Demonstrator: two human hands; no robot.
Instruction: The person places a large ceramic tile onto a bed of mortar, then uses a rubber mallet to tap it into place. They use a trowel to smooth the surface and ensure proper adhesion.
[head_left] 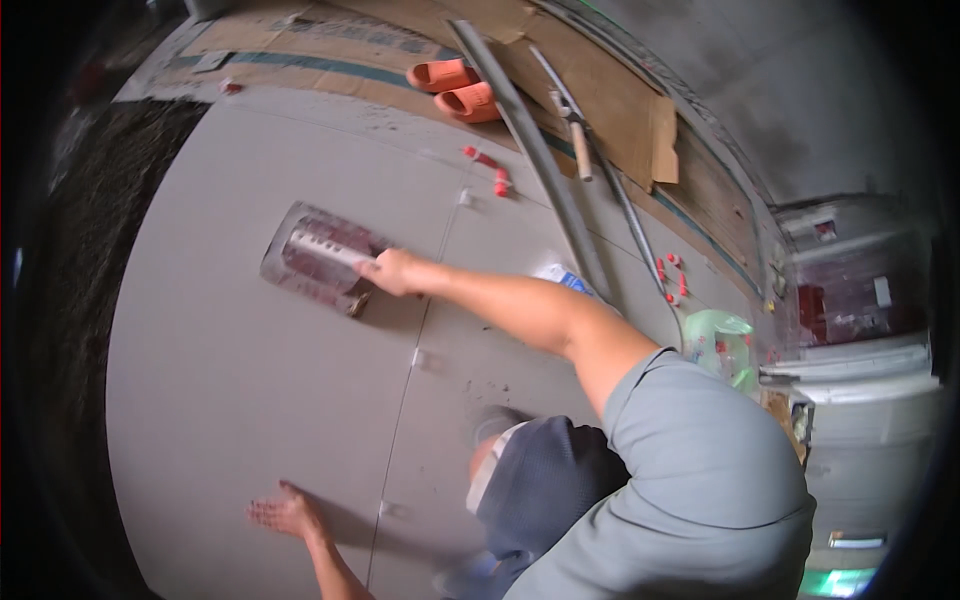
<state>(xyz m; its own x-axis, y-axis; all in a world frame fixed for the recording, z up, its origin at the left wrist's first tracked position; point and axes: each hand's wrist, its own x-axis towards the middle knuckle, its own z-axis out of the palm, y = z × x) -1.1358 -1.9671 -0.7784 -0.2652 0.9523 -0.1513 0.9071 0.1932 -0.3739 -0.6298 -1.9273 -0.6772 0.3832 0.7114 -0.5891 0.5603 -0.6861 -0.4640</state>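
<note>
My right hand (398, 272) is wrapped round the end of a boxy hand tool (322, 250) with a slotted light-grey top and reddish-brown sides. This tool is blurred, rests on or just over a large grey floor tile (200, 380), and its exact kind cannot be made out. Lower down, my left hand (288, 515) has its fingers stretched out, low over or touching the same tile. Small white clips (418, 357) stick up along the joint between this tile and the one beside it. Beyond the tile's left edge lies dark, rough mortar or soil (95, 300).
Orange slippers (465, 92) stand on cardboard (590, 75) at the back. A long metal straightedge (535, 150) and a wooden-handled tool (578, 140) lie near them. Red wedges (500, 180) are scattered on the tiles. A green plastic bag (718, 340) sits at right.
</note>
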